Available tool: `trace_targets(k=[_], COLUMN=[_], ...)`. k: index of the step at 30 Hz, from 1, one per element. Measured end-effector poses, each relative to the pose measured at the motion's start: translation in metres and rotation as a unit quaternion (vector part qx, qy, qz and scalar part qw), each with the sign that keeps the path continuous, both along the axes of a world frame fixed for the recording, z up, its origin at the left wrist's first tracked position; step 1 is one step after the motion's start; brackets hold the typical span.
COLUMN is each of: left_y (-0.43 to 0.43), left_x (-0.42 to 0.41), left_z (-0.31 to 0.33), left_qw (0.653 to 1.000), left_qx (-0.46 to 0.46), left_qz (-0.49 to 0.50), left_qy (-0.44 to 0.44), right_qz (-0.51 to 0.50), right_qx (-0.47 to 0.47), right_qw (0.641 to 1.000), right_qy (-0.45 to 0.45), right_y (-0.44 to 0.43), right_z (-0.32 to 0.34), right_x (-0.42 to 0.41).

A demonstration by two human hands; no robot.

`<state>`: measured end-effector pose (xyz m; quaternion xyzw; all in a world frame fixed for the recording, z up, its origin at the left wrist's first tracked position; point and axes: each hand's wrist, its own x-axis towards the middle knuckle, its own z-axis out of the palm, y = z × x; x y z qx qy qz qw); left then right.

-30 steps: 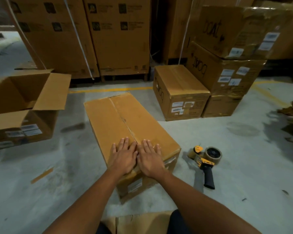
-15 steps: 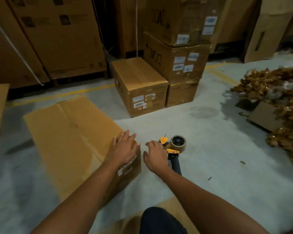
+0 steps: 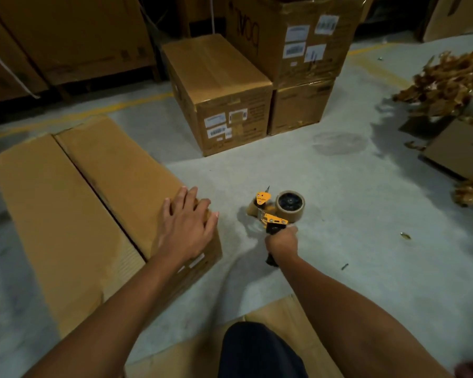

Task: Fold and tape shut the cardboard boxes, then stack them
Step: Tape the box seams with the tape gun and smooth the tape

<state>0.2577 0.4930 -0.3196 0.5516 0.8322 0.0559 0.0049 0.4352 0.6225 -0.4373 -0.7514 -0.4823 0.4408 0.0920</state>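
The left hand (image 3: 187,229) lies flat, fingers spread, on the near right corner of the large brown cardboard box (image 3: 93,203) at the left of the frame, flaps folded shut. The right hand (image 3: 280,242) is wrapped around the black handle of the yellow tape dispenser (image 3: 277,212) on the grey floor (image 3: 352,214) at centre.

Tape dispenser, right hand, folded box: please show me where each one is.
tape dispenser (image 3: 289,206): head view, on its roll.
right hand (image 3: 281,242): head view, knuckles.
folded box (image 3: 66,203): head view, top flap.

Handwritten "DOAL" — inverted — on stacked box (image 3: 292,36), labels illegible
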Motion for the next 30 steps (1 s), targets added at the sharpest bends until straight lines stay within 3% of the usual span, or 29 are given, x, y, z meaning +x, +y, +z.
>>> trace_targets(k=[4,7,10,14,19,25,30], left_y=[-0.001,-0.002,-0.003,-0.011,-0.017,-0.049,-0.075], left_x=[0.001,0.002,0.003,0.001,-0.027,-0.141,-0.25], left_z=[0.0,0.002,0.003,0.011,0.033,0.061,0.042], left_qw=[1.0,1.0,0.999,0.983,0.981,0.969,0.97], left_qx=[-0.003,-0.001,0.018,0.085,0.088,0.153,0.082], left_qz=[-0.005,-0.005,0.041,0.141,0.13,0.176,0.218], left_qy=[0.002,-0.007,-0.024,-0.083,-0.115,-0.082,-0.071], right_qz=[-0.084,-0.114,-0.091,-0.041,0.03,0.098,0.154], right_qx=[-0.131,-0.154,-0.125,-0.057,0.004,0.008,0.062], right_qw=[0.967,0.937,0.93,0.927,0.926,0.909,0.927], right_qy=[0.2,0.292,0.333,0.369,0.375,0.406,0.337], right_y=[-0.002,-0.013,-0.032,-0.057,-0.075,-0.111,-0.136], right_z=[0.002,0.02,0.049,0.102,0.169,0.21,0.188], right_x=[-0.011,-0.021,-0.026,-0.034,-0.066,-0.166,-0.263])
